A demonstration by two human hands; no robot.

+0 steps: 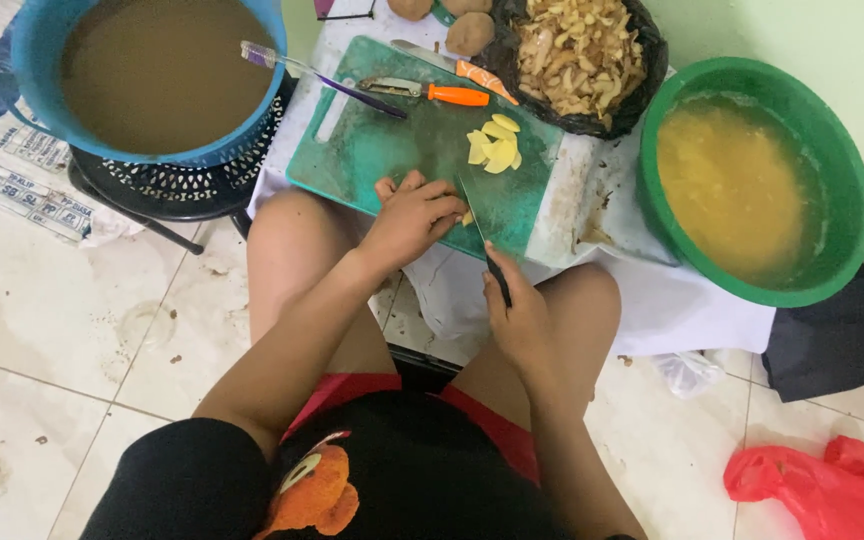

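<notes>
My left hand presses down on a piece of potato at the near edge of a green cutting board. My right hand grips the black handle of a knife. Its blade rests against the potato beside my left fingers. A small pile of pale yellow potato slices lies on the board beyond the knife. Most of the held potato is hidden under my left hand.
An orange-handled peeler and a purple toothbrush lie on the board's far side. A black bag of peels, whole potatoes, a green basin of yellow water, a blue basin of brown water and a red bag surround it.
</notes>
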